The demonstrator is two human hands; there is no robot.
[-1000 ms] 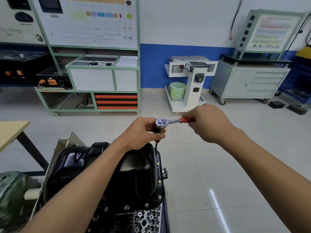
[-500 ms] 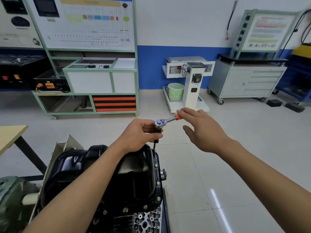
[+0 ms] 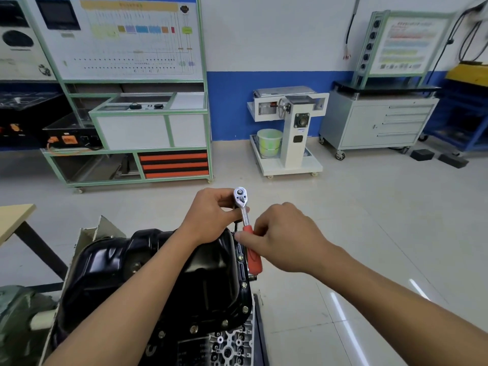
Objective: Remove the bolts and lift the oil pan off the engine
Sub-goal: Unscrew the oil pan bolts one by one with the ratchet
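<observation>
Several silvery bolts [image 3: 245,309] along a glossy black oil pan [image 3: 211,286]

I'm on the single head camera: wide, facing forward and down, close over the oil pan [image 3: 111,262], far wall [image 3: 277,35] beyond.

Lower centre of the frame: oil pan [image 3: 158,273] on the engine [image 3: 229,347], bolts [image 3: 240,258] along its right rim. Above the pan's far right corner: ratchet [image 3: 244,207], head up, handle down along that rim. Around the ratchet's head, left hand [image 3: 211,215]; on its handle, right hand [image 3: 285,239]. Left edge: table [image 3: 13,220]. Upper left: bench [image 3: 132,101]. Upper centre: stand [image 3: 290,133], bucket [image 3: 269,142] on its base. Upper right: cabinet [image 3: 383,122].
</observation>
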